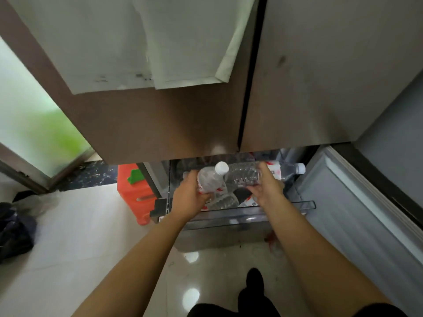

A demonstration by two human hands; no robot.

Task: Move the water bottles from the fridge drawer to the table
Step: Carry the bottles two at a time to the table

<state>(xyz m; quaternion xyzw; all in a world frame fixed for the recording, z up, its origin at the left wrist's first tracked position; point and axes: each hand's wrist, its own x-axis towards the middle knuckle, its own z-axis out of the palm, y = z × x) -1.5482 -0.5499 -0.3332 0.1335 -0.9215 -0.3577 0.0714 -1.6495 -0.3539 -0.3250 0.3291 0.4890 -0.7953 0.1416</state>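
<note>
The fridge drawer [231, 219] is pulled out below the closed upper doors, with more clear water bottles [225, 201] lying inside. My left hand [188, 197] grips a clear water bottle [209, 178] with a white cap, tilted up toward me. My right hand [267, 188] holds a second clear bottle [245, 173] sideways above the drawer. Another bottle [290, 171] with a red-and-white label and white cap lies behind my right hand. The table is not in view.
The brown fridge doors [160, 115] hang above the drawer, with white paper [137, 42] stuck on them. An open grey door panel [357, 202] is to the right. An orange plastic stool [135, 191] stands left of the drawer. Dark clothing [13, 229] lies on the tiled floor.
</note>
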